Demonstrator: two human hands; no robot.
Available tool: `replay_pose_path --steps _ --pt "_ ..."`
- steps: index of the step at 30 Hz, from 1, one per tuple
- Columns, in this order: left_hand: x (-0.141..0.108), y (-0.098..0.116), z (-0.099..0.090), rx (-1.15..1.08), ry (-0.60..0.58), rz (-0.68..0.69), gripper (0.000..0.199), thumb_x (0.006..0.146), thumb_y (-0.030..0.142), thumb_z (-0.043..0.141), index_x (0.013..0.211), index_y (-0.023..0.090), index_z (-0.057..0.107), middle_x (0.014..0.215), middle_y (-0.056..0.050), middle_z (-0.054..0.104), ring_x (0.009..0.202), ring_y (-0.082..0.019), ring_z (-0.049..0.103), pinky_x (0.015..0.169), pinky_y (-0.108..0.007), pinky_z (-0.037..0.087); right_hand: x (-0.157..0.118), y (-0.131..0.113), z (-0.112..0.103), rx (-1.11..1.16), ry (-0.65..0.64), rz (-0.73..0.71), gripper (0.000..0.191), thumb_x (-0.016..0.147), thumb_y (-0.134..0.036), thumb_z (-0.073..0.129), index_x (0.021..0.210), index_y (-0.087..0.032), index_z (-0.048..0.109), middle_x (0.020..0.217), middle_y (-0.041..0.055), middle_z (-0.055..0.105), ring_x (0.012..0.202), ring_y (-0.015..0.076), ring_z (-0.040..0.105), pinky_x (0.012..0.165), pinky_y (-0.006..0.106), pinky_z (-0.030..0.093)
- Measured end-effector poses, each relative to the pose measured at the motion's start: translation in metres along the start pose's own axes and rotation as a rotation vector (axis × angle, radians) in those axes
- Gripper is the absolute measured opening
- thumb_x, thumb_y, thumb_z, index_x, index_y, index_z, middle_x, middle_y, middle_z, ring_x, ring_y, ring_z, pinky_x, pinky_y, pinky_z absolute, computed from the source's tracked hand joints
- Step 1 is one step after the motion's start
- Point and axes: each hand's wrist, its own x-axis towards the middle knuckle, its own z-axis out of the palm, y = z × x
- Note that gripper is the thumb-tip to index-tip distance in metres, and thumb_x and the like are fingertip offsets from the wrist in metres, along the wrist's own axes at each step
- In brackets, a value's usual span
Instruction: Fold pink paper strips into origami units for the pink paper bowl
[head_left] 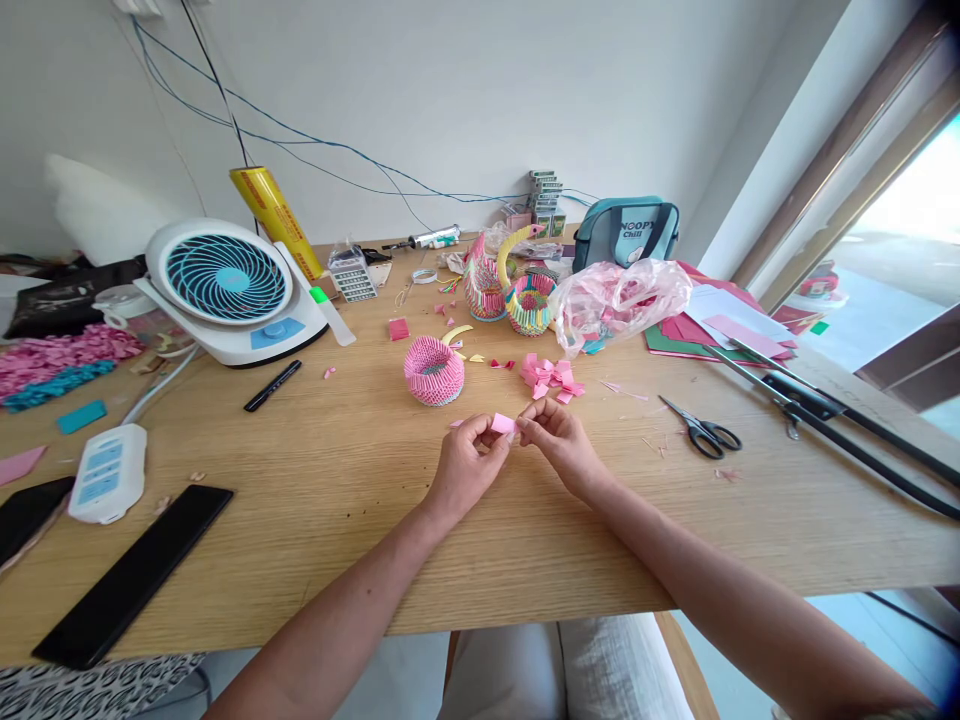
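Between my hands is a small pink paper piece (503,424). My left hand (470,455) pinches its left side, thumb against fingers. At its right end, the fingertips of my right hand (559,440) are closed on the same paper. Just beyond my left hand stands a round pink folded-paper basket (434,373). A loose pile of pink paper pieces (551,376) lies beyond my right hand. Behind the basket is a curved yellow folded-paper strip (456,335). Farther back stand a multicoloured paper swan (529,300) and a pink-and-green folded-paper piece (484,285).
Scissors (703,428) and a paper trimmer (799,400) lie to the right, near coloured sheets (686,335) and a plastic bag (619,300). On the left are a fan (229,285), a black pen (272,386), a power strip (110,473) and a long black slab (135,575).
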Motion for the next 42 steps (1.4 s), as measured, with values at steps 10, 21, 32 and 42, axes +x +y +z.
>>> replay_pose_path --steps 10,21,32,42 --pt "-0.0002 0.0032 0.0004 -0.101 0.003 -0.078 0.026 0.079 0.041 0.066 0.082 0.015 0.070 0.072 -0.003 0.063 0.065 -0.014 0.056 0.051 -0.022 0.052 -0.0020 -0.0029 0.0017 0.031 -0.034 0.020 0.032 0.076 -0.049 0.071 0.080 -0.020 0.058 0.072 -0.0018 0.056 0.062 0.0104 0.052 0.062 0.026 0.047" --pt "0.0003 -0.0011 0.0003 -0.124 0.006 -0.075 0.027 0.079 0.040 0.065 0.088 0.015 0.070 0.075 -0.003 0.065 0.065 -0.014 0.059 0.052 -0.023 0.054 -0.0023 -0.0002 0.0014 0.108 -0.112 0.147 0.030 0.072 -0.046 0.074 0.076 -0.019 0.061 0.066 -0.0035 0.055 0.058 0.0097 0.050 0.058 0.024 0.042" --pt "-0.0001 -0.0026 0.0009 -0.045 0.036 -0.043 0.023 0.081 0.036 0.063 0.085 0.014 0.067 0.074 -0.003 0.063 0.064 -0.013 0.056 0.050 -0.021 0.053 -0.0044 -0.0031 0.0038 0.195 -0.081 0.210 0.032 0.070 -0.044 0.077 0.068 -0.018 0.058 0.061 -0.0035 0.055 0.058 0.0093 0.048 0.060 0.023 0.040" --pt "0.0041 -0.0051 -0.0027 -0.019 -0.007 -0.011 0.018 0.082 0.032 0.060 0.078 0.015 0.064 0.066 0.001 0.052 0.058 -0.011 0.048 0.049 -0.020 0.049 -0.0015 0.0021 0.0009 0.044 -0.069 0.132 0.036 0.070 -0.050 0.075 0.073 -0.018 0.059 0.063 -0.0034 0.053 0.057 0.0098 0.045 0.057 0.025 0.036"
